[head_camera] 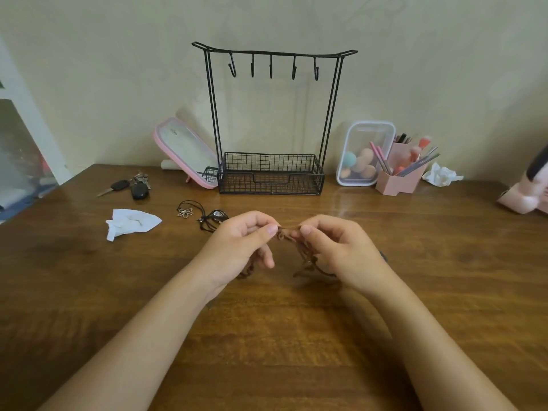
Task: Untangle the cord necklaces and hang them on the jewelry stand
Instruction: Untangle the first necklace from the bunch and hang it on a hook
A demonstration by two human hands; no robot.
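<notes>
A brown cord necklace (299,250) is stretched between my hands above the wooden table (89,277). My left hand (240,241) pinches one part of the cord at the thumb and forefinger. My right hand (332,247) pinches it a short way to the right, and tangled loops hang down below both hands. Black cord necklaces (204,216) lie in a tangle on the table just left of my left hand, one with a flower pendant (184,213). The black wire jewelry stand (271,120) stands at the back, its several hooks bare.
A pink-framed mirror (186,151) leans left of the stand. Keys (130,186) and a crumpled tissue (130,223) lie at the left. A clear box of sponges (363,154), a pink brush holder (400,170), another tissue (441,175) and a pink object (527,191) sit at the right.
</notes>
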